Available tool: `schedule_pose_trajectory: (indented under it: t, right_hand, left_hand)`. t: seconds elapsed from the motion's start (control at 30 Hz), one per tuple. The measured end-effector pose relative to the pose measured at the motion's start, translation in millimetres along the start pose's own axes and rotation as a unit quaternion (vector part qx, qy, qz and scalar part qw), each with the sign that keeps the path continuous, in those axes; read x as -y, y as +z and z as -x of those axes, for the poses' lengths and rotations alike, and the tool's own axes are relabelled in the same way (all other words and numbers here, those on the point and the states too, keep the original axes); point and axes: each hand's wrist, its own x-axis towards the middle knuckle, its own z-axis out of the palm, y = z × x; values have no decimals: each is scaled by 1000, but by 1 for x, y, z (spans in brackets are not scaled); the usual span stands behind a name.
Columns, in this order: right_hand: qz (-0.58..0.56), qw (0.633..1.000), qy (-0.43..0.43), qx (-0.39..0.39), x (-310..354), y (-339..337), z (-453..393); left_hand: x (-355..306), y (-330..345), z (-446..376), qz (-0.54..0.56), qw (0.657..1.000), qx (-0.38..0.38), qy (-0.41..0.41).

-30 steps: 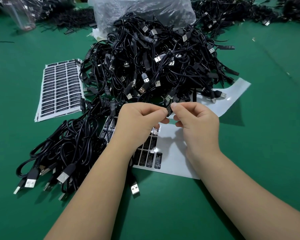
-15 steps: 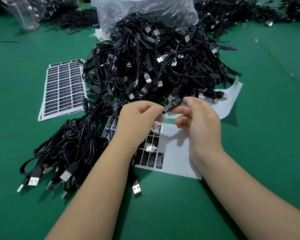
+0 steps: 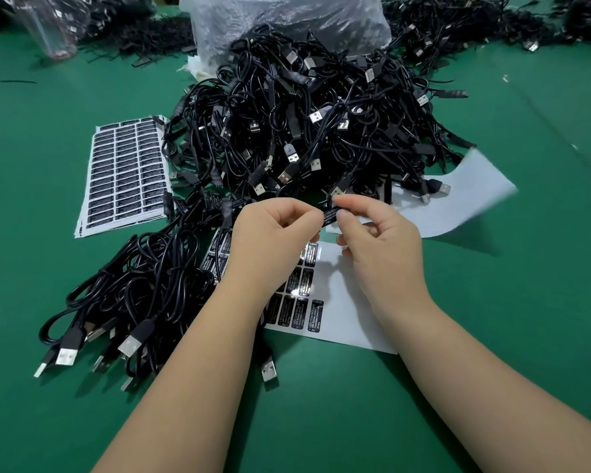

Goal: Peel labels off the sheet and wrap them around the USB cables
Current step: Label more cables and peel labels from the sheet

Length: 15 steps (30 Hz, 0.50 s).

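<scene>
A small black label with white print is pinched between the fingertips of my left hand and my right hand, just above the partly used label sheet. The label seems folded around a thin black cable, which my fingers mostly hide. Several black labels remain on the sheet's left half. A big heap of black USB cables rises right behind my hands.
A full label sheet lies at the left. A bundle of cables with USB plugs sits at the front left. An empty backing sheet curls at the right. A plastic bag stands behind the heap on the green table.
Both hands stay together on the label. It has turned from tilted to nearly level, and my right fingers have closed down over its right end.
</scene>
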Motion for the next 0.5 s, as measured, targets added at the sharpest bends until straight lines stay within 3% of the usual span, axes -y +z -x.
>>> schedule_pose_trajectory:
  t: [0.37, 0.5]
  right_hand:
    - [124, 989, -84, 19, -3, 2, -1]
    - [96, 992, -74, 27, -2, 1, 0]
  left_hand:
    - [3, 2, 1, -119, 989, -55, 68]
    - [2, 3, 1, -141, 986, -55, 76]
